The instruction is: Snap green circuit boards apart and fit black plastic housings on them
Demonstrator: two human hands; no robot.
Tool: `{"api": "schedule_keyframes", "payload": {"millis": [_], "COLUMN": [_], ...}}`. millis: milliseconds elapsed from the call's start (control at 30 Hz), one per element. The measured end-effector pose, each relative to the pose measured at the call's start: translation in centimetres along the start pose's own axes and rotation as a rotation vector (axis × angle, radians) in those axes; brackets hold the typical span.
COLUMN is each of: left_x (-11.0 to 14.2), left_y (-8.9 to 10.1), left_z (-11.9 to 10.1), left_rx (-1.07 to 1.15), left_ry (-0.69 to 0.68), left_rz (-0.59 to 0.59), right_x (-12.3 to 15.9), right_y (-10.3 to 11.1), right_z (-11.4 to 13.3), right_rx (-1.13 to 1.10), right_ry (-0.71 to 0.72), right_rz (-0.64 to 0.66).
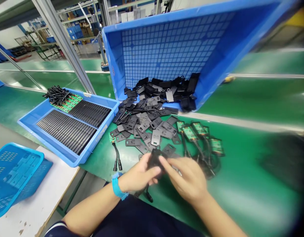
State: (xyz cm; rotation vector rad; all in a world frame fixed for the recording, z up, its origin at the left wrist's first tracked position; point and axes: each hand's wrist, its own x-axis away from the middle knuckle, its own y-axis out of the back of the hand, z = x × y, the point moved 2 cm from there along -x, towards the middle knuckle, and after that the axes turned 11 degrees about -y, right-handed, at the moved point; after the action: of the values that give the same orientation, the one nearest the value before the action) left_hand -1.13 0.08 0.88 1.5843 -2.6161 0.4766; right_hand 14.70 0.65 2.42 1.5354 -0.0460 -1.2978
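My left hand (138, 174) is closed around a black plastic case (155, 158), its thumb lying across the front. Black cable ends (149, 196) hang below that hand. My right hand (188, 177) meets the case from the other side, index finger pressed on its face and the other fingers curled. Motion blur hides some of this contact. Just beyond lies a pile of flat black plastic covers (142, 126) with slots. Right of the pile are several green circuit boards with black cables (190, 133), and one single board with cables (113, 138) lies left.
A large blue crate (166, 42) is tipped on its side, black plastic parts spilling from it. At left, a blue tray (75, 161) holds rows of black cases and cabled boards. A blue basket (21, 184) stands on a white surface. A metal post (65, 49) rises behind.
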Motion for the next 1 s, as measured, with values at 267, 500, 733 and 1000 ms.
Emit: {"api": "schedule_keyframes", "payload": {"millis": [267, 500, 733, 1000], "left_x": [0.0, 0.5, 0.9, -0.5], "left_y": [-0.4, -0.5, -2.3, -2.5], "left_z": [-0.2, -0.3, 1.0, -0.1], "left_rx": [-0.032, -0.151, -0.270, -0.580], "left_ry": [-0.063, -0.201, -0.207, -0.345], "left_rz": [0.028, -0.012, -0.046, 0.127], "right_x": [0.1, 0.9, 1.7, 7.3], "right_y": [-0.1, -1.5, -1.4, 1.8], "right_z": [0.2, 1.0, 2.4, -2.7], "right_rx": [-0.031, -0.775, -1.073, -0.736], "right_ry": [-0.021, -1.009, -1.320, -1.456], "right_rz": [-0.004, 0.169, 0.150, 0.026]}}
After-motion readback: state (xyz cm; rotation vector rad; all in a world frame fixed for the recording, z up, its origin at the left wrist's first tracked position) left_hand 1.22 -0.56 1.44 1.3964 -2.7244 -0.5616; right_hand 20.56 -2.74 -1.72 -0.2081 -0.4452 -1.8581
